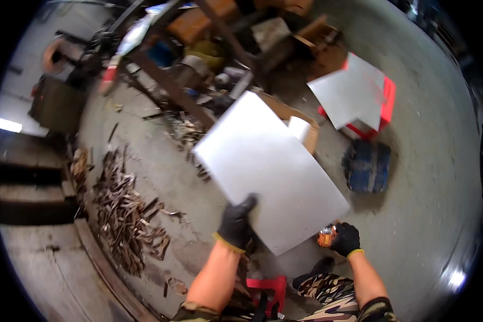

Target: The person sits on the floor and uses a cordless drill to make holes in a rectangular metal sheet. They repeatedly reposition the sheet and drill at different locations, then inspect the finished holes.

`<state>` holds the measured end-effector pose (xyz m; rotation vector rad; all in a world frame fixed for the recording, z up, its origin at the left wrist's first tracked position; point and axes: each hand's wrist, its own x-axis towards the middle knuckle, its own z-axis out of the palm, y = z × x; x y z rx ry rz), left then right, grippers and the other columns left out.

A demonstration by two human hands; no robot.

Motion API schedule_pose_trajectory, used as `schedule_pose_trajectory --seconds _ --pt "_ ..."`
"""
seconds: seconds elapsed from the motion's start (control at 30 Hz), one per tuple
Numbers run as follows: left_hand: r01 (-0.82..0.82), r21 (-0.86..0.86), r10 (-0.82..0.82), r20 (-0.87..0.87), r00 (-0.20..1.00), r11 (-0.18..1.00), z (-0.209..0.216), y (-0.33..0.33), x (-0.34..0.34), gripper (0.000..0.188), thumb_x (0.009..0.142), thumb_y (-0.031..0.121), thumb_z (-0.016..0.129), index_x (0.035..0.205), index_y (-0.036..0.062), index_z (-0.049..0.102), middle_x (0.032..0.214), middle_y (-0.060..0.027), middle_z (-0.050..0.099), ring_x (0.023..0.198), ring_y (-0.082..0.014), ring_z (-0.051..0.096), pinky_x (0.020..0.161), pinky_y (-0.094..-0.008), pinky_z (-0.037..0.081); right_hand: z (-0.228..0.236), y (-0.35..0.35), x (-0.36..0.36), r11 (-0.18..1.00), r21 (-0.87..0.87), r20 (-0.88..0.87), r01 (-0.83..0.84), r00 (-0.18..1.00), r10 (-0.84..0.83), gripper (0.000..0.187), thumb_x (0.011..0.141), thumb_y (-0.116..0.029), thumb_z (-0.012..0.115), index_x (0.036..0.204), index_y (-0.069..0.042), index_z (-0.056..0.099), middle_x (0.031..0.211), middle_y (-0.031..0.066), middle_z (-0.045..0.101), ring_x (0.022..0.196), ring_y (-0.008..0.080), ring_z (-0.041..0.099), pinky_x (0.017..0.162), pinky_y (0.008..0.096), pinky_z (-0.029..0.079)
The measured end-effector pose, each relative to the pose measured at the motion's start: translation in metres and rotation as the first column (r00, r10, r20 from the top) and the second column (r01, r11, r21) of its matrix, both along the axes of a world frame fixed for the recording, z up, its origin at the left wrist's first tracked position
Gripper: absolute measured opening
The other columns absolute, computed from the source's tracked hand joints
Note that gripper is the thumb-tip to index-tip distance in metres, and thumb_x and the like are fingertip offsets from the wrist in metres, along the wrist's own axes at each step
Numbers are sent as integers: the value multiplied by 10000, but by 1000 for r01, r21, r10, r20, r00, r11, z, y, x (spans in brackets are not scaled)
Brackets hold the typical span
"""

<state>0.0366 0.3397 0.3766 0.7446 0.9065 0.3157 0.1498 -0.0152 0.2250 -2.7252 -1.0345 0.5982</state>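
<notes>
A flat grey metal sheet (276,172) is held up in front of me at a slant. My left hand (236,224), in a black glove with a yellow cuff, grips its near-left edge, the thumb lying on top. Just off the sheet's near-right corner, my right hand (346,239), gloved alike, is closed around a small orange and silver tool (327,235). Its exact kind is unclear, as the fingers hide part of it. More metal sheets (351,91) lie on a red stool (388,102) at the far right.
A blue block-shaped object (367,166) sits on the floor near that stool. Metal scrap strips (126,214) are heaped at left. Behind the sheet are a cardboard box (276,104) and a cluttered metal frame (177,91). Another red stool (276,287) is by my legs.
</notes>
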Motion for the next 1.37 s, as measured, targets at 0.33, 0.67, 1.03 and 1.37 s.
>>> schedule_pose_trajectory --seconds 0.33,0.67,1.03,1.37 --pt "185 -391 -183 44 982 902 75 -117 -64 662 888 45 739 1462 2 412 1360 -126 565 1236 -271 555 1056 -412 469 268 -16 55 615 -201 -956 763 -15 -293 577 965 -297 639 1439 -19 461 1179 223 670 950 297 707 857 406 585" --pt "233 -71 -227 81 971 970 283 -140 -38 474 907 121 723 1320 -26 544 1201 -153 655 1048 -288 663 930 -437 552 443 5 51 804 296 -939 516 314 144 480 906 -257 708 1267 45 613 1151 125 693 1028 178 631 903 327 502" --pt "245 -171 -235 75 969 954 328 -162 -55 507 889 140 746 1329 -12 544 1195 -139 659 1054 -272 660 903 -427 559 491 -14 39 808 103 -995 580 60 83 433 891 -220 769 1203 56 651 1089 121 715 929 187 686 832 337 555" --pt "292 -226 -261 156 953 930 310 -181 -21 554 891 159 749 1372 10 517 1228 -132 648 1089 -280 651 953 -436 539 488 -37 59 838 84 -978 539 204 -34 434 892 -250 762 1203 40 679 1071 129 725 933 191 679 855 335 536"
